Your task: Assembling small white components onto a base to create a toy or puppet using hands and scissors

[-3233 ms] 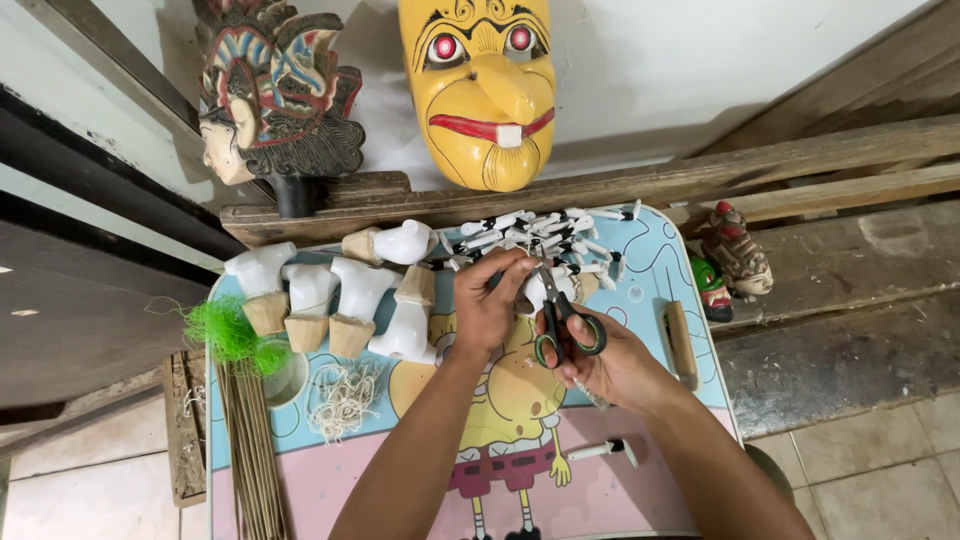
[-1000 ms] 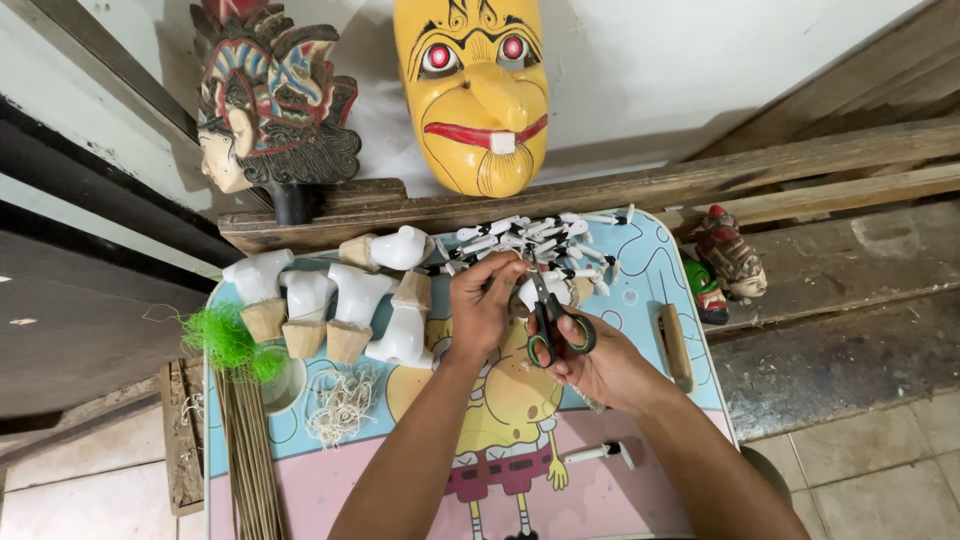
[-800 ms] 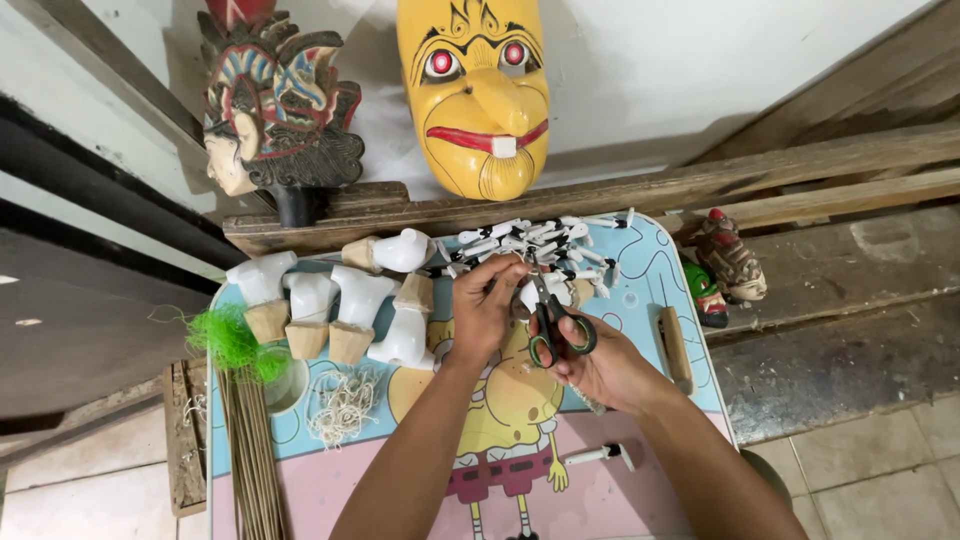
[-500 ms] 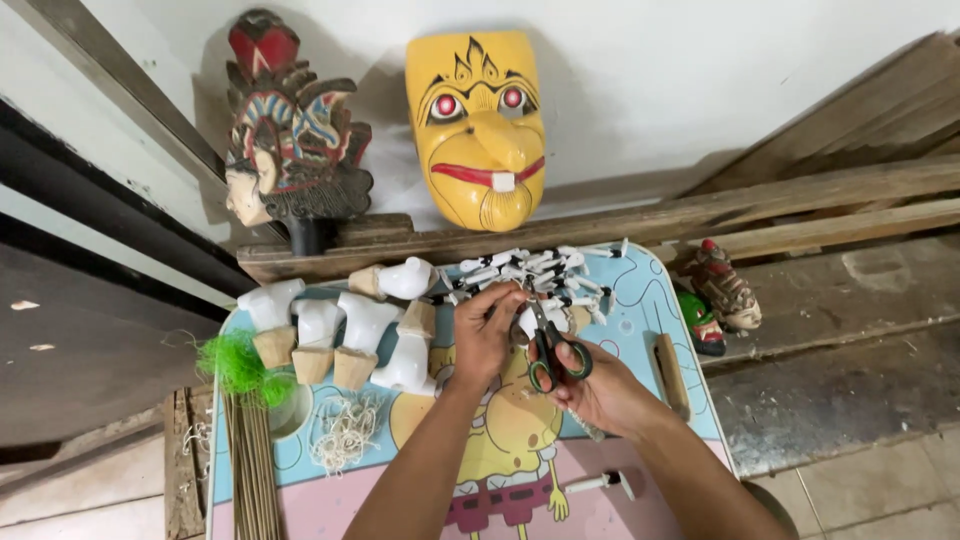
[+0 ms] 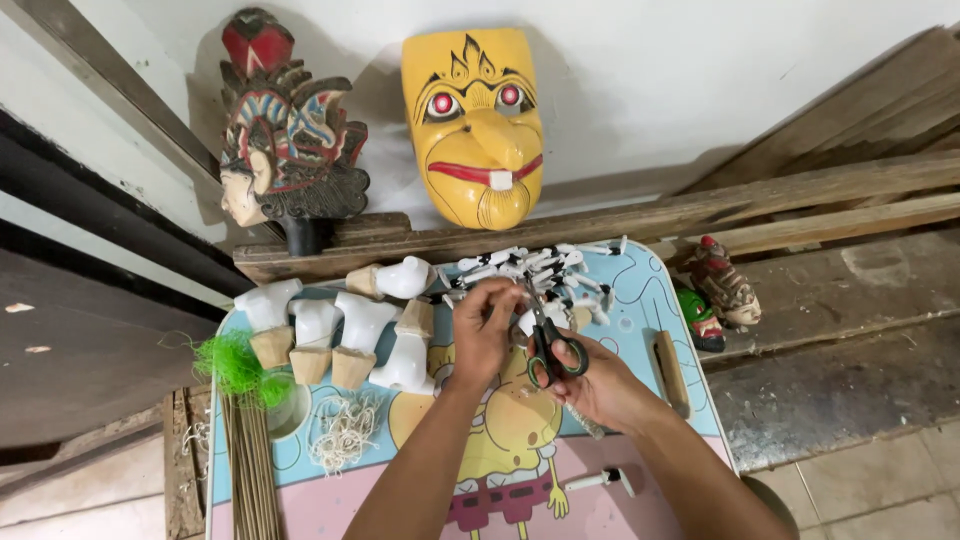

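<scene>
Head view shows the right hand (image 5: 600, 385) gripping black-handled scissors (image 5: 550, 345), blades pointing up toward a small white piece pinched in the left hand (image 5: 487, 328) just beside them, and beyond both lies a pile of black-and-white puppet arms (image 5: 535, 268) on the cartoon-printed table (image 5: 640, 300).

White torsos (image 5: 340, 325) crowd left; pale limb pieces (image 5: 540, 268) ahead; table (image 5: 640, 300) right bare.
</scene>
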